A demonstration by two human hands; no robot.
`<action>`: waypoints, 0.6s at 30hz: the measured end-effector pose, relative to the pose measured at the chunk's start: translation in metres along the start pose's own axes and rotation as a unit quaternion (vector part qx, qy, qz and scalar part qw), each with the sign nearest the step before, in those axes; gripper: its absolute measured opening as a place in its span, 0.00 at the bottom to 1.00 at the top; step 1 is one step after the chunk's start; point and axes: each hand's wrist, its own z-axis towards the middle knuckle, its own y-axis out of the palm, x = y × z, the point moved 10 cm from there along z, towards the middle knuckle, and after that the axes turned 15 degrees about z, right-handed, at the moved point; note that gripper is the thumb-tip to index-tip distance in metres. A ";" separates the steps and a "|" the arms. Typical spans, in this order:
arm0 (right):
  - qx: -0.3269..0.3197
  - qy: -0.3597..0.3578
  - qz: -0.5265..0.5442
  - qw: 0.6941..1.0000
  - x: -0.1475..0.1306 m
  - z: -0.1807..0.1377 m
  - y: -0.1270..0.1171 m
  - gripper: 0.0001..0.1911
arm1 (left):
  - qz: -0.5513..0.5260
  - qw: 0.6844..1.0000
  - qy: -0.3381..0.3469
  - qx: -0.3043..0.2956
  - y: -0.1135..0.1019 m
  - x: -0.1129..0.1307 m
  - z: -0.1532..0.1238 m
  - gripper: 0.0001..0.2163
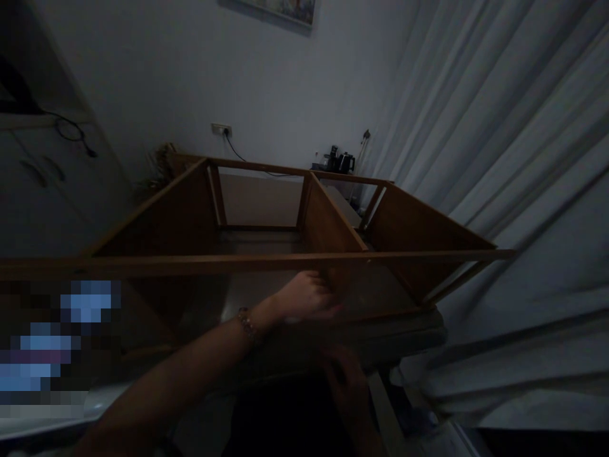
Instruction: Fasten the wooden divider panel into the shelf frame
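A brown wooden shelf frame (266, 261) with upright divider panels lies across the view, resting on a padded greenish-grey surface (399, 336). My left hand (309, 295), with a beaded bracelet (246, 322) at its wrist, is just below the frame's near rail, in front of the middle divider (328, 222). Its fingers are curled closed, and what they hold, if anything, is hidden. Lower down, close to my body, is my right hand (349, 381). Dimness and motion blur hide how its fingers are set. Whether either hand touches the wood cannot be made out.
A long white curtain (537, 158) hangs at the right. Against the back wall stand a dark kettle (346, 163) and a socket (221, 130) with a plugged-in cord. White cabinets (42, 190) are at the left. A blurred-out patch covers the lower left.
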 end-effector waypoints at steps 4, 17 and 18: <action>0.065 -0.002 -0.008 0.998 0.008 0.000 -0.005 0.09 | -0.008 1.000 0.012 0.002 0.004 0.002 0.002 0.18; 0.262 0.060 0.029 0.963 0.037 -0.005 -0.036 0.19 | -0.045 0.998 0.038 0.003 0.017 0.006 0.007 0.21; 0.244 0.066 0.053 0.966 0.040 -0.002 -0.035 0.19 | -0.046 0.998 0.043 0.003 0.016 0.007 0.008 0.20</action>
